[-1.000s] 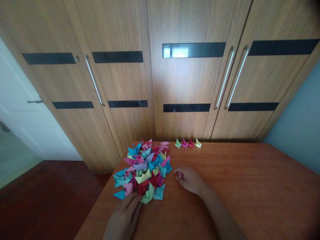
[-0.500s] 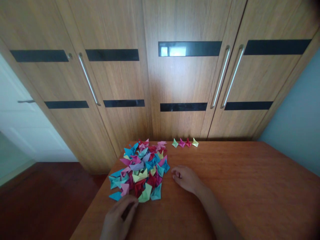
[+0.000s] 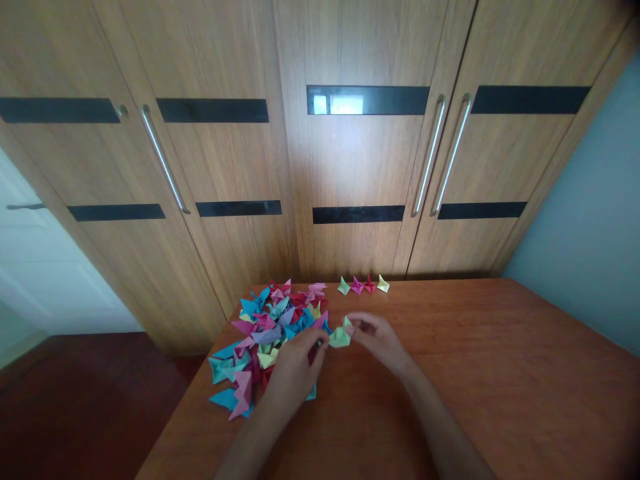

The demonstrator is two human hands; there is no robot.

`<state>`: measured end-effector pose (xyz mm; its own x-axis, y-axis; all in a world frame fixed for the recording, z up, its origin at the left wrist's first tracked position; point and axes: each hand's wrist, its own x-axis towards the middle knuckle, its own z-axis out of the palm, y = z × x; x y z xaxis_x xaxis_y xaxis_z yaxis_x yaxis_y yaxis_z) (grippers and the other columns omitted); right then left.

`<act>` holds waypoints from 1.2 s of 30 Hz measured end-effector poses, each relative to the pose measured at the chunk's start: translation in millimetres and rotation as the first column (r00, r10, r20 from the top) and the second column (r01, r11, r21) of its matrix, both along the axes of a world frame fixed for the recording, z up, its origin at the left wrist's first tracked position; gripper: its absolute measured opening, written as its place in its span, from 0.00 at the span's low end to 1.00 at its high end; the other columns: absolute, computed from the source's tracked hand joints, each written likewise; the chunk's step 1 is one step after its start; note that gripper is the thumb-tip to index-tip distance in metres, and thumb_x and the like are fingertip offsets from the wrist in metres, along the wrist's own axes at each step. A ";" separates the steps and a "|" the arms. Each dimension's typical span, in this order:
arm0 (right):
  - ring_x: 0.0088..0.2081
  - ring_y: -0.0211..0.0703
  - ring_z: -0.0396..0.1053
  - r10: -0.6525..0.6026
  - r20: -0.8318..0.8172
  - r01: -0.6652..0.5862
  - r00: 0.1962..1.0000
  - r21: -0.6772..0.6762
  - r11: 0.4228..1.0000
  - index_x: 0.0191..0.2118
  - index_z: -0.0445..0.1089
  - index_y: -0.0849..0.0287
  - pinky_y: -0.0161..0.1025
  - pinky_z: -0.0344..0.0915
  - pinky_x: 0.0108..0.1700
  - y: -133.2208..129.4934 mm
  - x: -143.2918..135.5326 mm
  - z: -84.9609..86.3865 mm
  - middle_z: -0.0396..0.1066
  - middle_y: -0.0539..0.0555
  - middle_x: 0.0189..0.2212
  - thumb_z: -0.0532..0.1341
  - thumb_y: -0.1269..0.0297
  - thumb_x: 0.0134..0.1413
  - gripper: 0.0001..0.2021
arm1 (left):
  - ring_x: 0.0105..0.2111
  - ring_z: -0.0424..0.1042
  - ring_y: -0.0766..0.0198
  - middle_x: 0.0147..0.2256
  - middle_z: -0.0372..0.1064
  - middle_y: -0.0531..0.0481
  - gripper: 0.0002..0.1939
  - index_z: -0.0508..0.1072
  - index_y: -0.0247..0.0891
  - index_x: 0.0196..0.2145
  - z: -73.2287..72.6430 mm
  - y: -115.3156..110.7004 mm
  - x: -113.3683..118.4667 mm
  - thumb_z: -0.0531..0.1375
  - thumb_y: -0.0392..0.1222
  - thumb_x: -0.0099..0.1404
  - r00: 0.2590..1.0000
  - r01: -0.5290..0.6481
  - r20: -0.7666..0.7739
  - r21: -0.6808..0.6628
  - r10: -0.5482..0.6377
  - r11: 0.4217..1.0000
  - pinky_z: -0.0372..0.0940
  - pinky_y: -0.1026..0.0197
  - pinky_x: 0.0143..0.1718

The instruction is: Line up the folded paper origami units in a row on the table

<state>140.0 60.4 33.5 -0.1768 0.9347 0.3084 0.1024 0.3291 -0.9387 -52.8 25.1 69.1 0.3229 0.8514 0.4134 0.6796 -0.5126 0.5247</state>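
- Nearest me, both bare forearms reached in over the brown desk (image 3: pixel 480 393).
- A pink folded paper (image 3: pixel 243 395) lay across a blue one (image 3: pixel 225 399) near the desk's left edge, at the close end of a heap.
- The left hand (image 3: pixel 295 367) leaned over the heap's right side, hiding some of it, its thumb and fingertips pinching the left end of a pale green folded paper (image 3: pixel 341 335).
- The right hand (image 3: pixel 377 339) had its fingertips closed on that paper's right peak, the other fingers curled in.
- The green paper sat between the two hands, just right of the heap; whether it cleared the desk top I couldn't quite tell.
- The colourful heap (image 3: pixel 267 335) ran up the desk's left edge to the back left corner, blue, pink, red, lilac and yellow pieces overlapping.
- Along the back edge, right of the heap, stood a short row: green (image 3: pixel 343 287), magenta (image 3: pixel 357 286), red (image 3: pixel 369 285), yellow (image 3: pixel 383 284).
- Behind the desk rose a wooden wardrobe (image 3: pixel 350 167) with dark bands and long metal handles.
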 end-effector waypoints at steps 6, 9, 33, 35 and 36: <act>0.30 0.39 0.67 -0.183 -0.011 0.183 0.983 0.046 0.982 0.29 0.73 0.61 0.36 0.63 0.35 19.9 29.2 -15.3 0.72 0.51 0.27 0.61 0.50 0.47 0.16 | 0.34 0.72 0.63 0.34 0.73 0.50 0.09 0.68 0.40 0.40 -19.6 26.3 15.8 0.53 0.35 0.61 0.995 -0.014 0.100 0.020 0.012 1.000 0.66 0.61 0.38; 0.32 0.42 0.69 -0.445 -0.080 0.449 0.892 0.044 0.892 0.31 0.72 0.61 0.37 0.64 0.36 32.5 59.1 -22.4 0.74 0.53 0.29 0.60 0.49 0.47 0.18 | 0.32 0.73 0.63 0.32 0.73 0.51 0.07 0.68 0.40 0.39 -29.9 18.0 14.0 0.53 0.37 0.62 0.997 0.011 0.074 -0.022 -0.009 1.000 0.67 0.61 0.37; 0.42 0.55 0.71 -0.467 0.845 0.800 0.260 0.083 0.594 0.44 0.69 0.60 0.47 0.64 0.41 123.3 119.9 -48.0 0.72 0.65 0.38 0.49 0.54 0.58 0.19 | 0.32 0.71 0.65 0.32 0.72 0.52 0.11 0.70 0.42 0.34 -29.5 -19.6 3.0 0.51 0.30 0.61 0.990 0.143 0.004 -0.089 -0.143 0.986 0.64 0.66 0.33; 0.42 0.56 0.71 -0.459 0.855 0.797 0.243 0.094 0.597 0.45 0.68 0.60 0.48 0.64 0.41 124.0 119.2 -49.6 0.72 0.64 0.38 0.49 0.54 0.58 0.19 | 0.32 0.71 0.65 0.32 0.72 0.51 0.11 0.70 0.41 0.34 -29.8 -20.8 3.9 0.50 0.30 0.61 0.988 0.151 -0.003 -0.075 -0.152 0.986 0.64 0.66 0.33; 0.42 0.56 0.71 -0.456 0.858 0.795 0.237 0.099 0.598 0.45 0.68 0.60 0.48 0.64 0.41 124.3 119.0 -50.3 0.72 0.64 0.38 0.49 0.54 0.58 0.18 | 0.32 0.71 0.65 0.32 0.72 0.51 0.11 0.70 0.41 0.34 -29.7 -21.4 4.3 0.50 0.30 0.61 0.988 0.156 -0.008 -0.067 -0.157 0.985 0.64 0.66 0.33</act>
